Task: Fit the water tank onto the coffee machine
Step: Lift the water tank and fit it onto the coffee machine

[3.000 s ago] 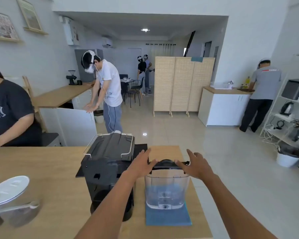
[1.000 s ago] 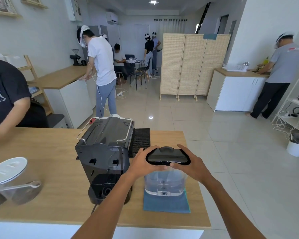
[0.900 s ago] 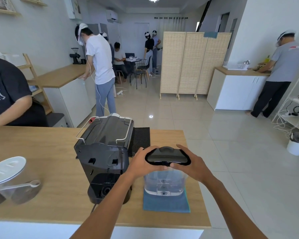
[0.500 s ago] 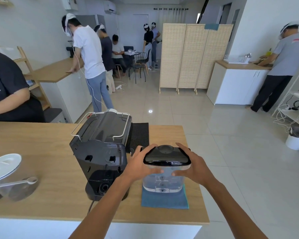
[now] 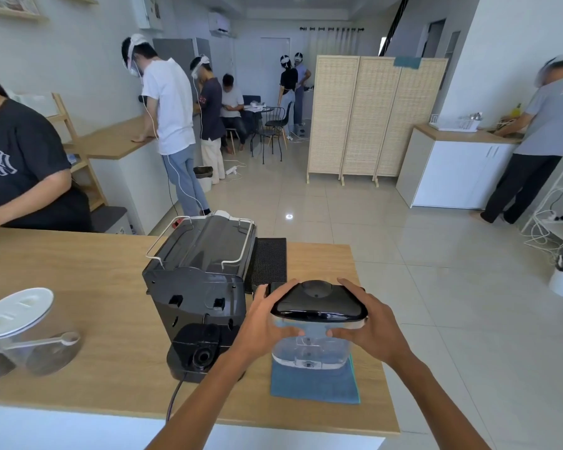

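Note:
A clear water tank [image 5: 309,350] with a black lid [image 5: 317,303] is gripped from both sides, its base just above a blue cloth [image 5: 314,383]. My left hand [image 5: 267,319] clasps its left side and my right hand [image 5: 369,326] its right side, thumbs over the lid's far edge. The black coffee machine [image 5: 197,280] stands immediately to the left, its back facing me, with two slots and a round socket at its base [image 5: 202,355]. The tank and the machine are apart.
The wooden table [image 5: 78,287] ends close on the right and near side. A clear jar with a white lid and scoop [image 5: 23,332] sits at the left. A black mat [image 5: 270,259] lies behind the machine. A seated person [image 5: 20,170] is at the far left; others stand farther back.
My hands went from reaching to gripping the tank's sides. The tank has risen slightly off the blue cloth. The view has pulled back from the table.

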